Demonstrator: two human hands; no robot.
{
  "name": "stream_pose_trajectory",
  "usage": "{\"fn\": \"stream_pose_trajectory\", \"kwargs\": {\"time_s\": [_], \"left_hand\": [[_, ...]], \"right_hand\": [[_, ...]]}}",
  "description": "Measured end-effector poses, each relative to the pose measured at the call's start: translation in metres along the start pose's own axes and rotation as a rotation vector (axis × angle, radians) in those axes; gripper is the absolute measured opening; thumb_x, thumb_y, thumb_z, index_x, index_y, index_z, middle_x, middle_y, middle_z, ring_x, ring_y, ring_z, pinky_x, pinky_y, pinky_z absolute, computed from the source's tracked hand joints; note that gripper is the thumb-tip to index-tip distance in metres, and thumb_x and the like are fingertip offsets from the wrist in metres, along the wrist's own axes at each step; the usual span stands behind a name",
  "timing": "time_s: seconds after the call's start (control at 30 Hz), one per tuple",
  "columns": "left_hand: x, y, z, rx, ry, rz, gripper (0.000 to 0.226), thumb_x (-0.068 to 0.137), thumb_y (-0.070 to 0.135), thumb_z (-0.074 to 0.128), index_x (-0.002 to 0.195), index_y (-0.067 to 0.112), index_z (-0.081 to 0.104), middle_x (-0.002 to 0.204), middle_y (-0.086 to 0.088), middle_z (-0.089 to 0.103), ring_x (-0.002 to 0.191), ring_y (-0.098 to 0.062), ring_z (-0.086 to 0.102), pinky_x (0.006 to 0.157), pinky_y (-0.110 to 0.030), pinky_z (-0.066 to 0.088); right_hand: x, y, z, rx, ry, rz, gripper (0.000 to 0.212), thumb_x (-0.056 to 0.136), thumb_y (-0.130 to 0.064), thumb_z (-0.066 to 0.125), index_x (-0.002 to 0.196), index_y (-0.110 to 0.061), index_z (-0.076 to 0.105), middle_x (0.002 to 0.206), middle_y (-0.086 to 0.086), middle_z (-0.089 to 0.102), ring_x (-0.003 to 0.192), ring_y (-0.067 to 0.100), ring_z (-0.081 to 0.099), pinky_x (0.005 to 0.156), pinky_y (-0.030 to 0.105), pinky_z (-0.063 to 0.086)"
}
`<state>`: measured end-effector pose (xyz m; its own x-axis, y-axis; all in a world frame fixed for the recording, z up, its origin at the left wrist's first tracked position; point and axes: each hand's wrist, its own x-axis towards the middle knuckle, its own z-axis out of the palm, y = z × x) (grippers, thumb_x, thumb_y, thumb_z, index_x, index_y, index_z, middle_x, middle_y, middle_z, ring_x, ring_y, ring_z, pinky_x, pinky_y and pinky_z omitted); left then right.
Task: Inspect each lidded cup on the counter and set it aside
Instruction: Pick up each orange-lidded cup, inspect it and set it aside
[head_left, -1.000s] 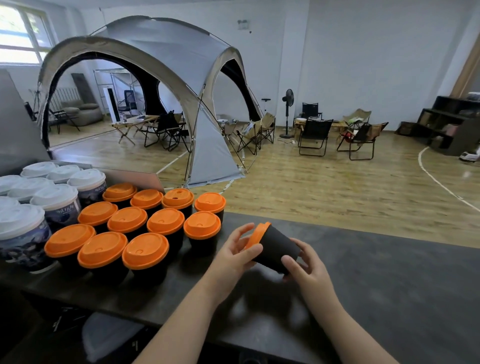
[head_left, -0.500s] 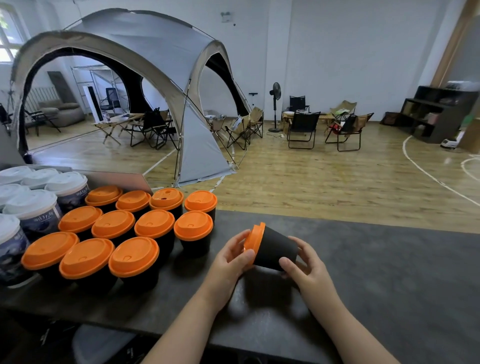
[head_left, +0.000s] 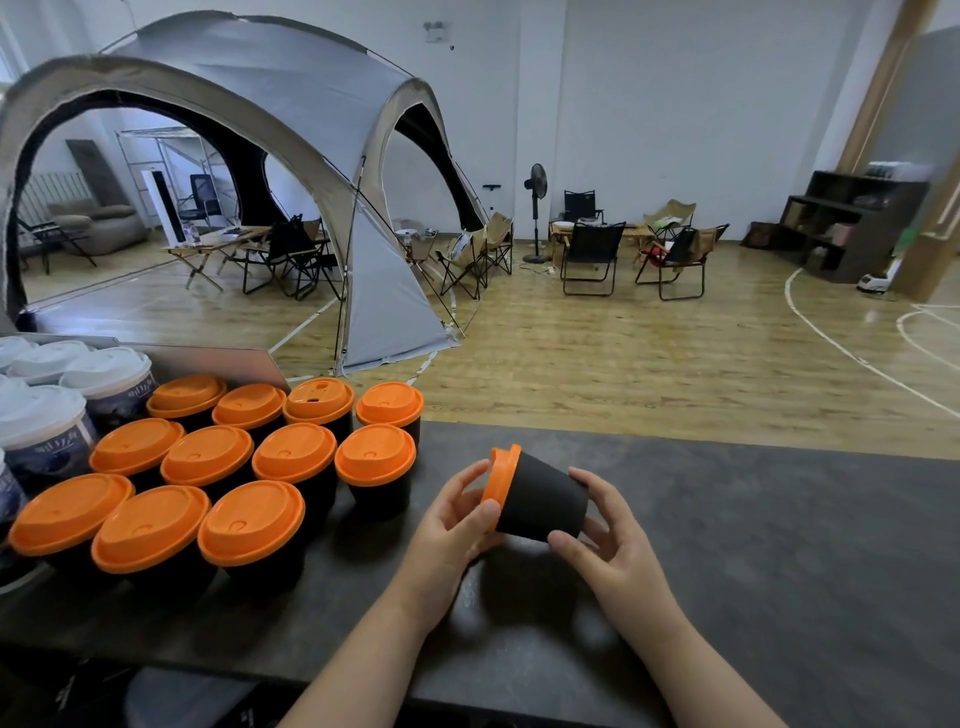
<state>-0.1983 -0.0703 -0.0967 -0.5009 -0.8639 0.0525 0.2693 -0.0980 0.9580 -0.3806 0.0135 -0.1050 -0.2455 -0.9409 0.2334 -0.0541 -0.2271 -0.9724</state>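
You're holding one black cup (head_left: 543, 501) tipped on its side, just above the dark counter (head_left: 779, 545), with its orange lid (head_left: 501, 475) facing left. Your left hand (head_left: 449, 527) is curling round the lid end, thumb lying against the lid's rim. Your right hand (head_left: 610, 543) is cupping the base, fingers over the top and thumb underneath, so the cup is gripped between both hands. This reads as the inspecting step: you're turning the cup where you can look it over. To your left, the orange-lidded cups (head_left: 293, 452) are standing upright in close rows, and the white-lidded cups (head_left: 47, 415) are sitting beyond them at the far left. By the look of it, most of the job is ahead. Next, you're likely tipping this one back upright and setting it down on the bare counter to your right, well apart from the waiting rows. Watch that lid seat as you right it.
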Motion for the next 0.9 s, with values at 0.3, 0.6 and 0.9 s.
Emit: {"fn": "stream_pose_trajectory", "kwargs": {"time_s": [0.3, 0.6, 0.9], "left_hand": [[-0.0005, -0.0031, -0.0025, 0.014, 0.008, -0.008, 0.066, 0.076, 0.026, 0.077, 0.137, 0.017, 0.055, 0.131, -0.011, 0.066, 0.122, -0.03, 0.063, 0.105, -0.051, 0.05], [-0.0016, 0.0001, -0.0008, -0.066, 0.036, -0.015, 0.054, 0.079, 0.014, 0.069, 0.131, 0.017, 0.057, 0.121, -0.008, 0.072, 0.113, -0.025, 0.069, 0.086, -0.034, 0.059], [0.0006, -0.001, 0.0034, -0.012, 0.098, -0.009, 0.038, 0.09, 0.023, 0.069, 0.124, 0.008, 0.066, 0.12, -0.019, 0.071, 0.117, -0.037, 0.065, 0.101, -0.052, 0.051]], "right_hand": [[0.0037, -0.0002, 0.0, -0.025, 0.039, 0.013, 0.056, 0.08, -0.023, 0.08, 0.131, -0.023, 0.057, 0.123, 0.003, 0.067, 0.106, 0.019, 0.07, 0.087, 0.033, 0.059], [0.0055, 0.0023, -0.0006, -0.075, 0.075, 0.011, 0.078, 0.062, -0.05, 0.087, 0.131, -0.03, 0.057, 0.122, -0.007, 0.068, 0.113, 0.014, 0.066, 0.092, 0.037, 0.057], [0.0003, 0.0013, 0.0025, -0.102, 0.148, -0.085, 0.075, 0.067, -0.019, 0.088, 0.134, -0.029, 0.055, 0.125, -0.011, 0.065, 0.118, 0.007, 0.06, 0.084, 0.03, 0.058]]}}
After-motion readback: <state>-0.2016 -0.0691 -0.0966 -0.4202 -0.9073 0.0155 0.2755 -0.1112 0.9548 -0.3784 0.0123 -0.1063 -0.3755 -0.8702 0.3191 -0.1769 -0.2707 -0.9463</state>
